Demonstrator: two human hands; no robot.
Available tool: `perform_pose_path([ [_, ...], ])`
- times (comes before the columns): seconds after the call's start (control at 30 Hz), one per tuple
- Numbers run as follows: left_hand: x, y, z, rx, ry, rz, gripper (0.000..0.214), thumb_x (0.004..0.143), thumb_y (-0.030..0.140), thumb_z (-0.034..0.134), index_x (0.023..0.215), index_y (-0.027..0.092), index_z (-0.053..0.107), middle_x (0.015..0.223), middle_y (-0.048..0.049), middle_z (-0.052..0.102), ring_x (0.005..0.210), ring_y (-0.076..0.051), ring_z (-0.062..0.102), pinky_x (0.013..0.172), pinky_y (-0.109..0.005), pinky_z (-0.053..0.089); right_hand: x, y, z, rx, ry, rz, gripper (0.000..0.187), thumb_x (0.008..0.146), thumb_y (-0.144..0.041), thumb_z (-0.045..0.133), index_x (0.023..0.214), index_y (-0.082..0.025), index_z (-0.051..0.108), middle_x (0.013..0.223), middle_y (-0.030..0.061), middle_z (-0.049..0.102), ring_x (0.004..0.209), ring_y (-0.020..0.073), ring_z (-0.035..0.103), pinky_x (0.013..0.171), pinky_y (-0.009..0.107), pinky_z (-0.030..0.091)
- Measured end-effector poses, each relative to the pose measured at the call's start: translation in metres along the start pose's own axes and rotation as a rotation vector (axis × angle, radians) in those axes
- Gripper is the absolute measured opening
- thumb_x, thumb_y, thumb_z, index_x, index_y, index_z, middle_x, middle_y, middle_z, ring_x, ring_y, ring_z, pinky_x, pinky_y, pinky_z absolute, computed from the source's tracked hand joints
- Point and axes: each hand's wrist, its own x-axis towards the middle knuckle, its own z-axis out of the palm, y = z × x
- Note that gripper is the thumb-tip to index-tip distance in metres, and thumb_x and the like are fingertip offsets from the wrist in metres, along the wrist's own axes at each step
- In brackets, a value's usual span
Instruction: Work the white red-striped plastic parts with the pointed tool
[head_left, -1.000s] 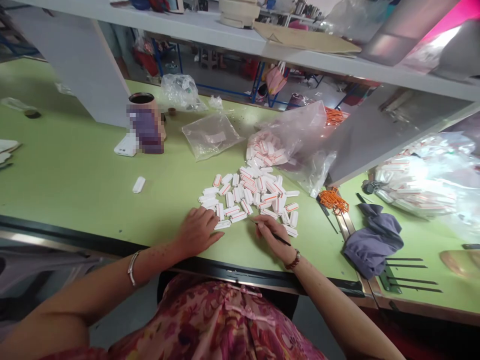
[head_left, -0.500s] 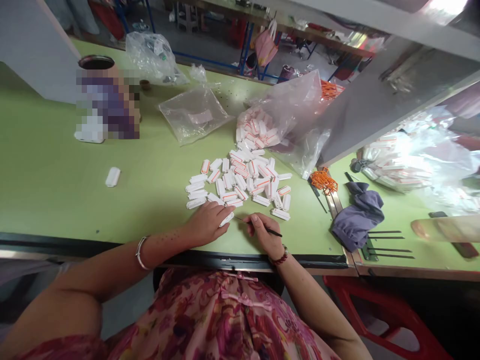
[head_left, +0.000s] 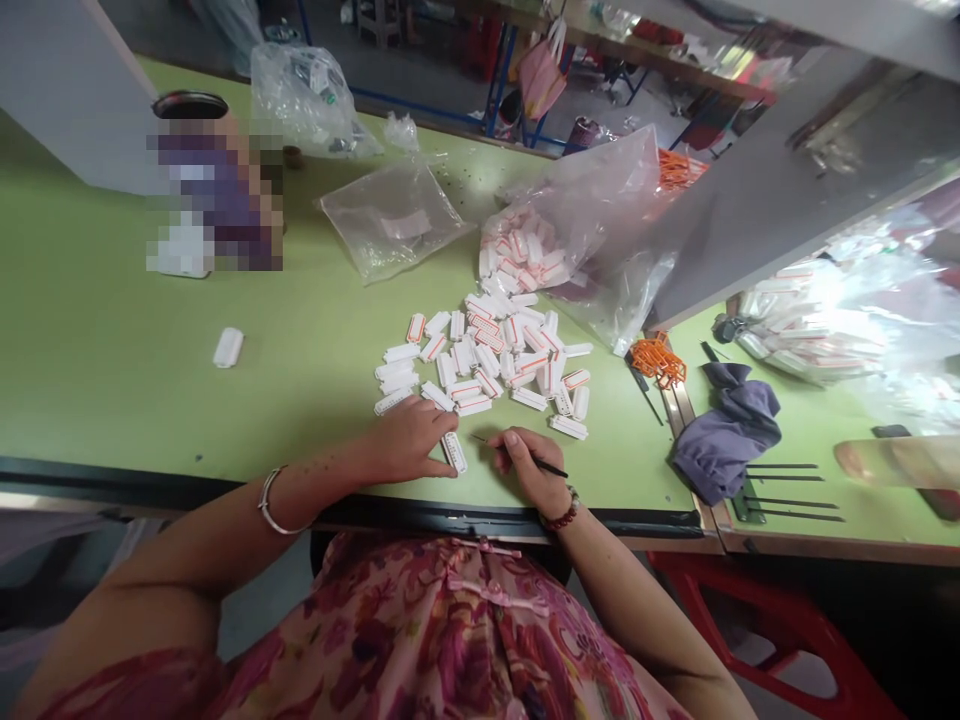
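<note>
My left hand (head_left: 405, 445) rests on the green table (head_left: 112, 370) near its front edge, fingers pressed on one small white plastic piece (head_left: 454, 452) that lies apart from the rest. My right hand (head_left: 529, 467) is just to its right, pinched around a thin dark pointed tool (head_left: 525, 457) whose tip points toward that piece. Beyond both hands lies a spread of several white pieces with orange inserts (head_left: 487, 360).
An open clear bag (head_left: 577, 235) with more white pieces lies behind the spread. A flat clear bag (head_left: 390, 220), a lone white piece (head_left: 227, 347), a blurred cup (head_left: 210, 190), orange clips (head_left: 656, 358), a purple cloth (head_left: 724, 435) and thin rods (head_left: 787, 490) are around.
My left hand has pulled one white piece out of the spread toward the table's front edge. My right hand with the tool has stayed close beside it. The camera tilted downward.
</note>
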Motion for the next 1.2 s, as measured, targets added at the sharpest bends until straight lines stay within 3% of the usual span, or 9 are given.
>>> perform_pose_path([
  [0.13,0.001,0.003,0.007,0.073,0.080,0.005,0.050,0.081,0.059,0.064,0.101,0.013,0.057,0.099,-0.0102,0.060,0.093,-0.025,0.054,0.076,-0.033,0.039,-0.003,0.002,0.000,-0.061,-0.003,-0.076,0.043,0.098,-0.044,0.041,0.078,-0.019,0.069,0.053,-0.0013,0.060,0.046,0.0094,0.055,0.051,0.021,0.044],
  [0.3,0.001,0.006,0.014,0.015,0.105,0.067,0.024,0.093,0.039,0.055,0.093,0.016,0.062,0.091,-0.0062,0.058,0.087,-0.020,0.054,0.074,-0.031,0.039,-0.005,-0.001,0.000,-0.180,-0.082,-0.296,0.041,0.100,-0.036,0.037,0.080,-0.019,0.069,0.054,-0.0007,0.061,0.050,0.0106,0.057,0.055,0.023,0.046],
  [0.5,0.004,0.006,0.026,-0.040,0.203,0.045,0.028,0.095,0.041,0.051,0.093,0.018,0.066,0.087,-0.0053,0.058,0.086,-0.020,0.053,0.076,-0.032,0.040,-0.004,-0.002,0.002,-0.233,-0.127,-0.460,0.027,0.098,-0.026,0.042,0.093,-0.020,0.068,0.070,0.0030,0.069,0.065,0.0131,0.064,0.063,0.025,0.050],
  [0.8,0.005,0.005,0.028,-0.011,0.183,0.045,0.022,0.092,0.037,0.057,0.096,0.018,0.066,0.087,-0.0048,0.058,0.085,-0.020,0.053,0.075,-0.031,0.040,-0.003,0.002,0.004,-0.229,-0.196,-0.504,0.019,0.097,-0.020,0.046,0.100,-0.019,0.065,0.081,0.0045,0.070,0.072,0.0139,0.064,0.067,0.026,0.050],
  [1.0,0.005,0.006,0.027,0.004,0.178,0.036,0.021,0.090,0.037,0.060,0.095,0.017,0.066,0.086,-0.0046,0.058,0.084,-0.020,0.053,0.074,-0.031,0.040,-0.004,0.002,0.010,-0.337,-0.169,-0.465,0.025,0.099,-0.024,0.043,0.093,-0.018,0.066,0.076,0.0047,0.070,0.066,0.0137,0.063,0.064,0.027,0.048],
  [1.2,0.005,0.008,0.025,-0.021,0.180,0.028,0.024,0.093,0.039,0.055,0.096,0.018,0.066,0.087,-0.0044,0.058,0.083,-0.018,0.052,0.074,-0.031,0.039,-0.005,0.000,0.006,-0.248,-0.142,-0.427,0.029,0.100,-0.025,0.039,0.092,-0.019,0.067,0.070,0.0028,0.068,0.064,0.0126,0.063,0.062,0.025,0.049],
])
